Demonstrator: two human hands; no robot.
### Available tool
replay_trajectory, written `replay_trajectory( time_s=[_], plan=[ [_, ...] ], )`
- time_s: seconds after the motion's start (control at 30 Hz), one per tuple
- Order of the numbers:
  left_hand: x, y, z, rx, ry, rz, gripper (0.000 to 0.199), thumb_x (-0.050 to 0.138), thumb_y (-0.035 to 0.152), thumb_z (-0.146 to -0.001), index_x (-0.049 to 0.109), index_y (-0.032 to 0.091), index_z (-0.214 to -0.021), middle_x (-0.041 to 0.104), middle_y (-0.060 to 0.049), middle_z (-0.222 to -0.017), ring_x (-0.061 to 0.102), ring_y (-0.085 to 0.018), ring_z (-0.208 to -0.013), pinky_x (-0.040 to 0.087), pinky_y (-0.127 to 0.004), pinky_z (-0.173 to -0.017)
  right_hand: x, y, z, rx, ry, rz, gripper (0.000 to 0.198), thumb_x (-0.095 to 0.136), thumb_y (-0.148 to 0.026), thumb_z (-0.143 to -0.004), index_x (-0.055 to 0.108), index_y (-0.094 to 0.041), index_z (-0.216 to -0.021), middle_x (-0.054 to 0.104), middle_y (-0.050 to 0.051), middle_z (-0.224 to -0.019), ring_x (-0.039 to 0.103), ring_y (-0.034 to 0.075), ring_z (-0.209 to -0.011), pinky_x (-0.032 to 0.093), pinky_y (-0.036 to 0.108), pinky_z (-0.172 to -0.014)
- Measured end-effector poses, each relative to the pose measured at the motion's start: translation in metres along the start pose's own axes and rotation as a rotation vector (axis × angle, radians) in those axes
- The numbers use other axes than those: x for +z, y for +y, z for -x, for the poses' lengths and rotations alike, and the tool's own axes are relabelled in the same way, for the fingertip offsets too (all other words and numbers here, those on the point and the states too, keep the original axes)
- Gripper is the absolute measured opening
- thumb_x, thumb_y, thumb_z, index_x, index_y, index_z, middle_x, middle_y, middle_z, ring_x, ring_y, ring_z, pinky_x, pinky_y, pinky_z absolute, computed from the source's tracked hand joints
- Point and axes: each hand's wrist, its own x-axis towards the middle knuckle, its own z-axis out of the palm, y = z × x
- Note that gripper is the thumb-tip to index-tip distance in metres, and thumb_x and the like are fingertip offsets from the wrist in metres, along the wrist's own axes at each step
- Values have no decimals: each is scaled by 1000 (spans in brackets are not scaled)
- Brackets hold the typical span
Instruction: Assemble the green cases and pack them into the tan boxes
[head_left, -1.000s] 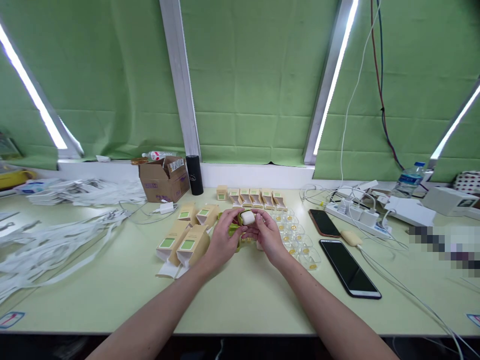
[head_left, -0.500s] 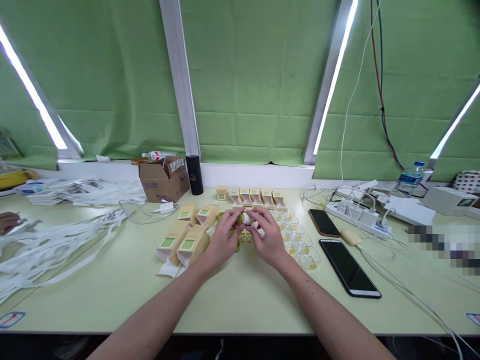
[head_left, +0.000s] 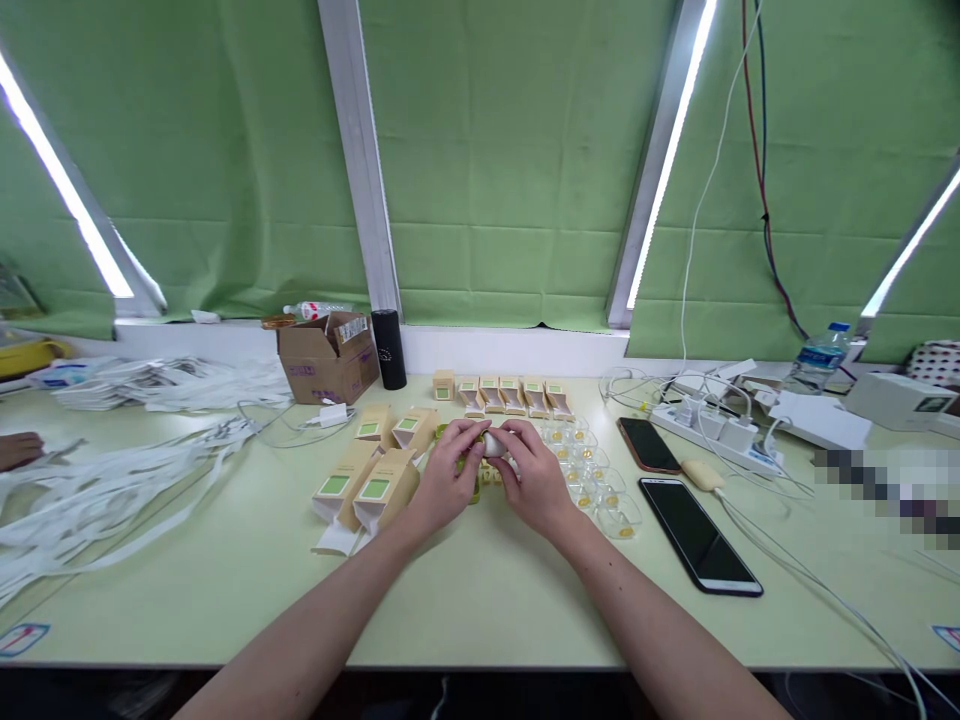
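Observation:
Between my fingertips is a small rounded white piece (head_left: 493,446), its exact kind hidden by my fingers. My left hand (head_left: 453,470) pinches it from the left, and my right hand (head_left: 534,470) grips its right side. Under and beside my hands lie small green pieces (head_left: 475,490), partly covered. Left of my left hand are several kraft-paper boxes (head_left: 390,485) with green labels and open flaps. Clear plastic shells (head_left: 589,465) holding small yellow pieces stand in rows right of my right hand.
Small open boxes (head_left: 513,396) line the back, near a black cylinder (head_left: 388,350) and a cardboard carton (head_left: 328,365). White straps (head_left: 135,490) cover the left side, where another person's hand (head_left: 19,450) shows. Two phones (head_left: 701,537) and a power strip (head_left: 716,435) lie right.
My fingers have shifted slightly around the white piece, which now sits a little lower and is tilted. The other person's hand at the far left has moved.

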Motion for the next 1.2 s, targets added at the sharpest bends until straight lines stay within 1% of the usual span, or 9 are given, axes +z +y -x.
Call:
replay_trajectory(
  time_s=[0.13,0.33,0.47,0.57,0.67,0.77,0.97,1.2],
  plan=[
    [2,1,0,14,19,-20,33,48,32,-108,69,23,-131,67,-12,-126,67,-24,-118,57,-45,-106,-1,-1,1,-9,-19,24,41,54,-18,-102,57,-23,-143,63,15,-126,70,26,-104,64,42,-87],
    [2,3,1,36,27,-57,31,48,31,-108,70,22,-128,69,-12,-125,69,-24,-116,59,-45,-105,-1,-2,0,-18,-23,46,40,56,-23,-103,58,-23,-143,64,14,-122,70,24,-92,63,40,-78],
    [3,0,2,42,25,-91,31,48,31,-108,69,22,-129,68,-13,-129,68,-24,-120,58,-45,-106,-1,-2,0,-12,-22,80,38,53,-23,-105,60,-24,-142,65,14,-121,70,24,-94,62,38,-78],
    [5,-3,2,39,20,-110,32,46,28,-108,68,21,-131,67,-13,-132,67,-24,-122,58,-44,-106,0,-2,0,-24,-31,136,35,51,-24,-106,59,-23,-141,65,14,-121,70,24,-94,61,35,-74],
    [6,-3,2,31,22,-137,31,45,23,-106,68,21,-128,68,-12,-129,68,-23,-119,58,-42,-105,2,-3,0,-42,-43,199,34,48,-23,-107,58,-20,-139,65,16,-122,70,25,-94,59,34,-69],
    [7,-1,2,26,29,-174,31,45,19,-104,68,21,-125,69,-11,-126,68,-22,-117,58,-41,-104,4,-5,0,-61,-58,232,37,47,-17,-105,55,-19,-141,65,17,-122,69,26,-98,59,35,-71],
    [7,4,1,17,46,-224,33,43,16,-103,69,21,-123,71,-10,-123,69,-21,-114,58,-39,-104,9,-8,-2,-72,-63,268,48,45,-6,-97,52,-14,-144,61,20,-125,67,30,-104,60,40,-76],
    [9,8,-1,-13,67,-217,32,42,15,-101,70,21,-117,72,-9,-119,70,-21,-110,59,-38,-99,10,-12,-4,-80,-31,337,37,39,-11,-103,53,-14,-137,62,19,-122,66,27,-96,57,36,-70]
  ],
)
